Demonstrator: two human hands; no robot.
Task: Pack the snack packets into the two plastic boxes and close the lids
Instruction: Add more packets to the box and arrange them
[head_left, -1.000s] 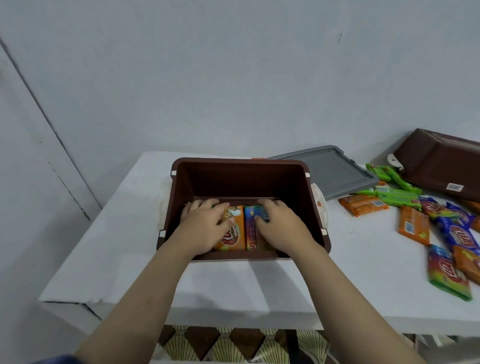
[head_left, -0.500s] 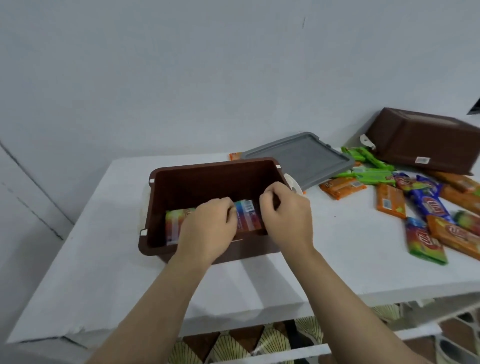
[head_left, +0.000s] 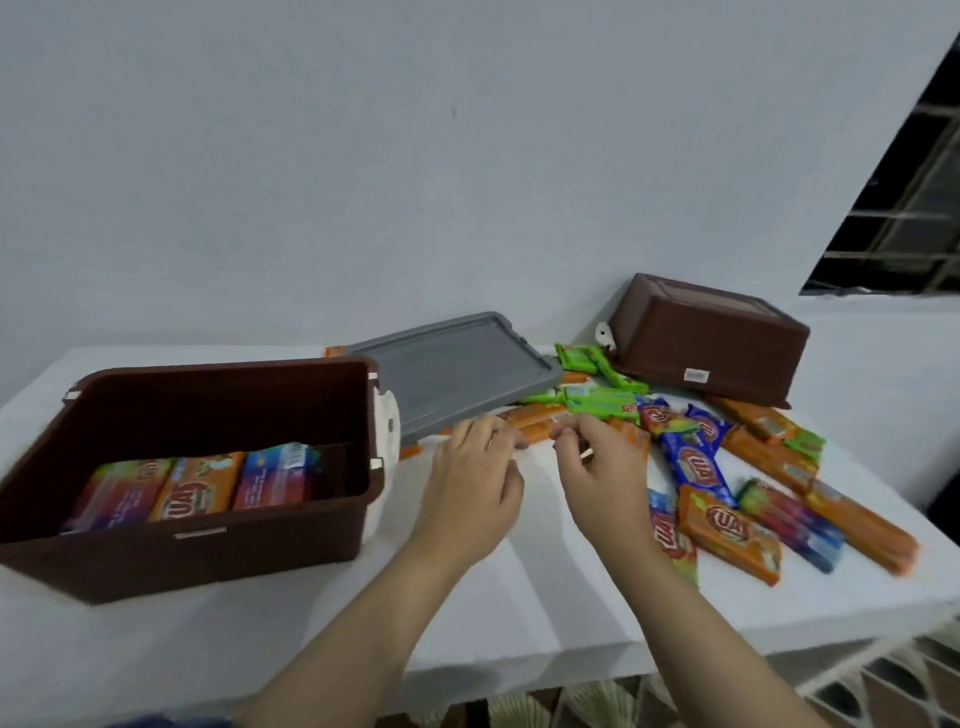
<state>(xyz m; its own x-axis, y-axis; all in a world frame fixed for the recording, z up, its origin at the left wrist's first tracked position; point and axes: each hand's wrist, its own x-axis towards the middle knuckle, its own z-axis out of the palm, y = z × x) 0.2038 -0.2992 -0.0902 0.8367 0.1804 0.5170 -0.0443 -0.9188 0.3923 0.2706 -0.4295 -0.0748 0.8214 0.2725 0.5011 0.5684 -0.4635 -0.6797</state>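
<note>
A brown plastic box (head_left: 270, 525) stands open at the left of the white table, with three snack packets (head_left: 197, 488) standing in a row inside. A grey lid (head_left: 452, 374) lies behind it. A second brown box (head_left: 711, 348) sits upside down at the back right. Loose snack packets (head_left: 727, 525) in orange, blue and green are scattered across the right side. My left hand (head_left: 472, 493) and my right hand (head_left: 602, 473) hover side by side over the table between the open box and the pile, fingers loosely apart, holding nothing, close to an orange packet (head_left: 535, 423).
The white table (head_left: 519, 613) ends at a front edge close to me and a right edge past the packets. A pale wall runs behind. A dark barred window (head_left: 904, 208) is at the upper right. Patterned floor tiles show below the table.
Both hands have left the open box and moved right over the table toward the loose packets. The view has swung to the right, and the packets stay in the box.
</note>
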